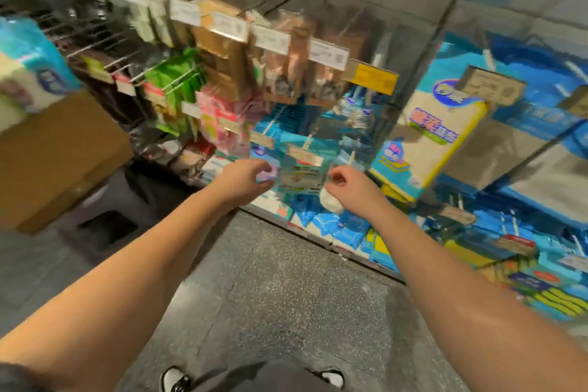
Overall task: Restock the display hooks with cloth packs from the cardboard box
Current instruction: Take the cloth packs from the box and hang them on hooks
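While left hand (246,177) and right hand (345,183) both pinch the cloth pack (300,177) at 12 o'clock by its hook (307,143) — blurred view — pack's hole may miss & drop; cardboard box (60,162) at 9.

One head-worn wide-angle view looks forward and steeply down, close to the display hooks (178,76), with the floor (286,289) below.

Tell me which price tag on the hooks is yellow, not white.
The yellow price tag at the right end of the upper row, beside the brown packs; the other tags there are white.
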